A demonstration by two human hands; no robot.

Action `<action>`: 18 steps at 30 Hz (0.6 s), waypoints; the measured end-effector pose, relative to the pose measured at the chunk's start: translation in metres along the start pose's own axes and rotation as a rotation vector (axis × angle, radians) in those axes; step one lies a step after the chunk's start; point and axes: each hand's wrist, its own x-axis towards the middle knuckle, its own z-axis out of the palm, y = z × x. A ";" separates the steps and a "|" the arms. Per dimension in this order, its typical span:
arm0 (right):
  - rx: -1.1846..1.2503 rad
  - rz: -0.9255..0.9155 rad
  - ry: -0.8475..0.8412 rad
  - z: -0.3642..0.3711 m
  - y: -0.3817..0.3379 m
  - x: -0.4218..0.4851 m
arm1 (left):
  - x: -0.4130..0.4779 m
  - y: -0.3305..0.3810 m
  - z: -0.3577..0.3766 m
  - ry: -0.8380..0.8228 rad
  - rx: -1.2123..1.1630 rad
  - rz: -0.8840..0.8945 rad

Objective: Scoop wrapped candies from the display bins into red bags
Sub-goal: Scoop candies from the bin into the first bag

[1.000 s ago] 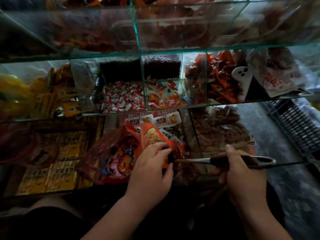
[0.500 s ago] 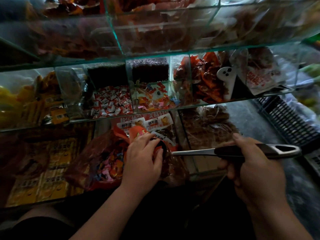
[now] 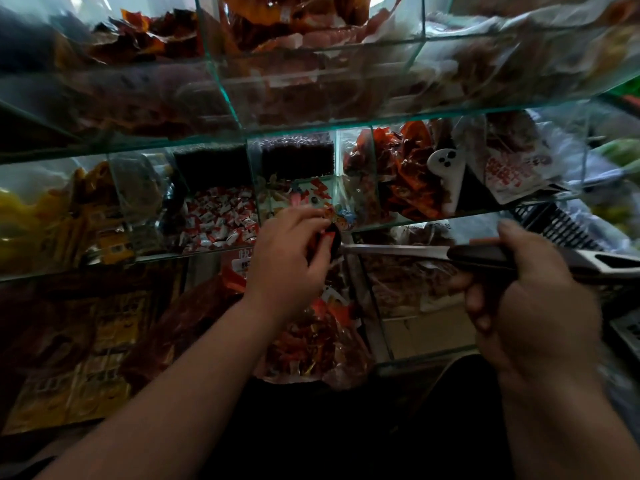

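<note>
Left hand (image 3: 287, 258) risen, fingers curled beside scoop (image 3: 394, 251).

My left hand (image 3: 287, 258) and right hand (image 3: 526, 292) are bare, and both forearms (image 3: 194, 375) run bare from the wrists to the frame's lower edge. Between them lies dark cloth (image 3: 311, 431), too dim to make out further.

Candies (image 3: 221, 220): red-and-white wrappers. Bag (image 3: 311, 344): translucent red. Scoop (image 3: 450, 252): silver shaft, black handle. Packets (image 3: 104, 344): yellow, dark print. Basket (image 3: 568, 230): black grid.
</note>
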 end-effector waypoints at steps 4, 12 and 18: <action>0.020 -0.044 0.034 0.028 -0.001 0.023 | 0.057 -0.016 0.014 -0.095 -0.021 -0.010; -0.433 -0.403 -0.247 0.088 0.040 0.044 | 0.094 -0.048 0.039 -0.225 -0.072 -0.386; -0.704 -0.761 -0.368 0.074 0.048 0.035 | 0.046 -0.036 0.007 -0.106 -0.176 -0.328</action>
